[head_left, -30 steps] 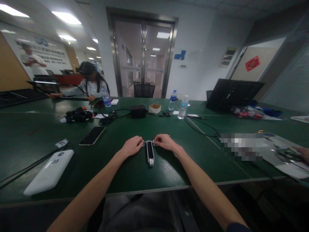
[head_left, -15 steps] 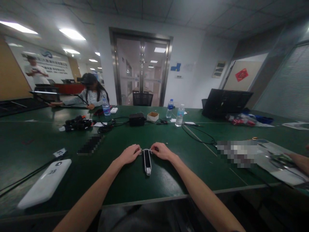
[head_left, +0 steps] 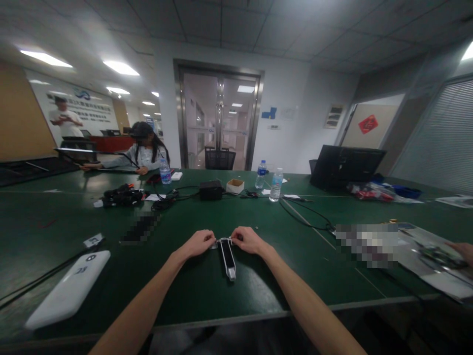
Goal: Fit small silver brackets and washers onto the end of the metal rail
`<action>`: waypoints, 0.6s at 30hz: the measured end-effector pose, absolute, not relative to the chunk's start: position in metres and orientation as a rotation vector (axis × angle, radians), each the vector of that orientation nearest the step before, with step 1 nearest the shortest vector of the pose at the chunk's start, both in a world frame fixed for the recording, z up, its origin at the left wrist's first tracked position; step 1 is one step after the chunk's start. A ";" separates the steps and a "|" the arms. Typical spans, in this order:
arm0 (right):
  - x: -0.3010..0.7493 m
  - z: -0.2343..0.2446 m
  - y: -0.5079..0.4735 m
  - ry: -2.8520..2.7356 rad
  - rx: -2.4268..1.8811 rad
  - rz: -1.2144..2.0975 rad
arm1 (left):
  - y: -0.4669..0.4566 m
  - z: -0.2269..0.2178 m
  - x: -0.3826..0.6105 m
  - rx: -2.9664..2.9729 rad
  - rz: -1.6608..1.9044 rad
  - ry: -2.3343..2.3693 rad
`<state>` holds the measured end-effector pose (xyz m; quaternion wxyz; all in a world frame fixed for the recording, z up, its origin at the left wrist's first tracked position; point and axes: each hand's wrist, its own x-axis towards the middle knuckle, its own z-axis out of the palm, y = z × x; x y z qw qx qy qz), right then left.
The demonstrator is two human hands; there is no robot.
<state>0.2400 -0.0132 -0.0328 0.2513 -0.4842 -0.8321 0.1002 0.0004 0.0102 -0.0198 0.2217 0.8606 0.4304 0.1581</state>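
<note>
A long, narrow black object with white edges and a pale, blunt near end lies on the green table, its length pointing roughly toward me. My left hand is closed at its far left corner, thumb and fingertips pinched together. A small, pale, shiny piece shows just under those fingertips. On the opposite side, my right hand pinches at the far right corner, its other fingers curled in. The fingers partly cover the far end, so its exact shape is hidden.
A white phone-shaped case lies to the left. Farther back are a black box, an open small carton, cables and water bottles. At right, another person's hand is near a sheet with parts. A monitor stands behind.
The view has tilted up slightly, so everything sits lower in the picture. The object's near end has swung a little to the right. Both hands stay at its far end.
</note>
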 end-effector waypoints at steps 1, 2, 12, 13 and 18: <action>0.240 -0.033 -0.013 -2.263 -1.321 0.273 | 0.011 -0.020 0.000 2.361 0.430 1.185; 0.240 -0.033 -0.013 -2.262 -1.323 0.274 | 0.012 -0.021 -0.001 2.345 0.423 1.180; 0.241 -0.030 -0.015 -2.264 -1.326 0.290 | 0.016 -0.028 -0.002 2.343 0.471 1.207; 0.241 -0.030 -0.015 -2.264 -1.329 0.291 | 0.016 -0.027 -0.002 2.345 0.476 1.207; 0.241 -0.028 -0.015 -2.266 -1.349 0.286 | 0.014 -0.023 0.000 2.363 0.472 1.180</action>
